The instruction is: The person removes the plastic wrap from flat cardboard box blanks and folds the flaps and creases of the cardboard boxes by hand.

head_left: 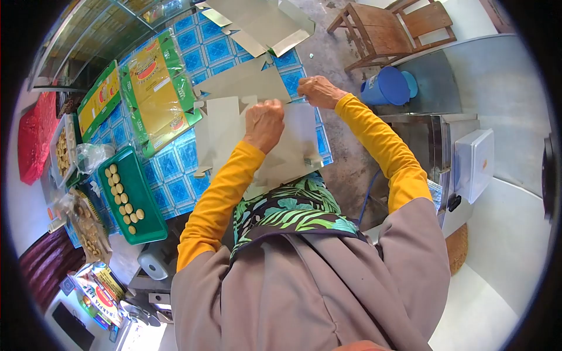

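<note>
Flat unfolded cardboard box blanks, grey side up, overlap on the table in front of me. My left hand (264,124) is curled closed over the nearer cardboard blank (222,124); its fingertips are hidden, so whatever it grips cannot be made out. At the blank's far right corner, by the table edge, my right hand (321,92) is closed with its fingertips at the cardboard's edge. Another grey blank (246,81) lies just beyond my hands. Farther off, a larger cardboard piece (263,23) has raised flaps.
Printed green-and-yellow boxes (153,88) lie left on the blue tiled-pattern tablecloth (167,169). A green tray (153,213) holds several round pastries. A wooden chair (380,38), a blue bucket (389,86) and a lidded plastic container (474,164) are on the right.
</note>
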The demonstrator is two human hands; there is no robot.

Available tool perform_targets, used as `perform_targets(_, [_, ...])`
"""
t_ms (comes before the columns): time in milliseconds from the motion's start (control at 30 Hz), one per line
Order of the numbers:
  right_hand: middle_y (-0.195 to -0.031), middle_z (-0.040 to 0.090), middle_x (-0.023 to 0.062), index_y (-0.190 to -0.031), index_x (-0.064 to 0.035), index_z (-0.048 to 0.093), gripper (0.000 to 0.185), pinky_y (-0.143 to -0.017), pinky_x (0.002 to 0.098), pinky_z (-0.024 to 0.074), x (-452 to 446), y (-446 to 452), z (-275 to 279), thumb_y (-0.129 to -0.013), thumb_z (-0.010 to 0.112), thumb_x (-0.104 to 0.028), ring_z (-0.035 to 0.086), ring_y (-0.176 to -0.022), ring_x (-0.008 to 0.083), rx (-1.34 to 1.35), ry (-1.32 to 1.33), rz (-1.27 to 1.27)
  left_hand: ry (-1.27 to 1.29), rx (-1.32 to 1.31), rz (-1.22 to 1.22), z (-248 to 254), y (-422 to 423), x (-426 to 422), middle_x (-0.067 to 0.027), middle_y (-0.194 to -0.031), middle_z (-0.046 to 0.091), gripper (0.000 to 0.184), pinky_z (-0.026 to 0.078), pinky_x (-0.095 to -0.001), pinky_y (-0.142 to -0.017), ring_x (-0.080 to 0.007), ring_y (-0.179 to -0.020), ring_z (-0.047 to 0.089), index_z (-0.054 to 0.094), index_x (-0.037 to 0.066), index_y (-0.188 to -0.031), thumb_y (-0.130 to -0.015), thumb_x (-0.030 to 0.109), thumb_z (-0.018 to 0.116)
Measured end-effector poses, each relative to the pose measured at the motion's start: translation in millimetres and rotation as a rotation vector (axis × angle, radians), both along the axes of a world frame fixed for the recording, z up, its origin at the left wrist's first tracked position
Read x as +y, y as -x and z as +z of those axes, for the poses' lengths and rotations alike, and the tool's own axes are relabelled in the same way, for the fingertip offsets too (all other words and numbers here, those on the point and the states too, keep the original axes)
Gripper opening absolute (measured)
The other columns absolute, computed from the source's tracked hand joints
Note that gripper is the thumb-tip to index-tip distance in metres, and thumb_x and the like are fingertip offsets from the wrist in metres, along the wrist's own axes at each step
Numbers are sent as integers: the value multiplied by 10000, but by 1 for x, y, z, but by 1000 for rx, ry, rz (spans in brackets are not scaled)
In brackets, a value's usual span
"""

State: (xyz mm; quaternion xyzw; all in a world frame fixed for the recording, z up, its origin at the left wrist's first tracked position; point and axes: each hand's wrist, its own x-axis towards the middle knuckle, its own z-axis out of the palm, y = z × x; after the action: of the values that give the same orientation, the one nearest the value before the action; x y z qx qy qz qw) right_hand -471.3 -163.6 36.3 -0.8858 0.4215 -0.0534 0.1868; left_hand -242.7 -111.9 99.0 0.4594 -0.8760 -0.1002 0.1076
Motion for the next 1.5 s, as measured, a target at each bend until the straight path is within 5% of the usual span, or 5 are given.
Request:
perform_targets(833, [-997,547,132,-876,29,649,196,-781,402,403,112,-23,-34,-743,553,-80,489,-985,291,370,318,-334,155,-338,-49,-113,3,24,-247,-1297,515,510,426,-393,-941,-331,-1156,500,502,-116,-1240,-770,73,552])
perform_targets(967, [-951,608,123,-775,-29,671,137,-772,421,450,58,-7,-16,-745,559,-101,571,-953,259,497,-72,-397,-118,275,-2,-95,-27,15,-263,-1226,546,539,399,-412,-993,-368,-1156,488,502,-43,-1278,-762,90,588])
perform_targets(1133, [-873,653,124,-860,-73,697,193,-773,418,490,-4,-55,10,-731,567,-134,623,-905,318,71,308,-332,284,26,529,-74,-103,30,-274,-1178,550,636,355,-468,-1029,-383,-1185,468,457,-29,-1315,-731,129,652])
perform_targets(1267, [-1004,650,118,-972,-84,685,254,-838,370,489,-46,-142,-26,-729,644,-147,593,-997,307,-328,-208,-284,-45,224,844,-115,-150,45,-264,-1131,559,667,388,-468,-958,-361,-1160,490,427,-29,-1329,-735,148,674])
perform_targets(1500, [-1114,612,100,-1141,-125,601,552,-935,428,414,-33,-188,-7,-627,778,-221,525,-1124,303,138,-238,-152,-225,594,973,-95,-142,89,-173,-879,655,462,493,-393,-754,-301,-817,641,558,-13,-1164,-725,68,677])
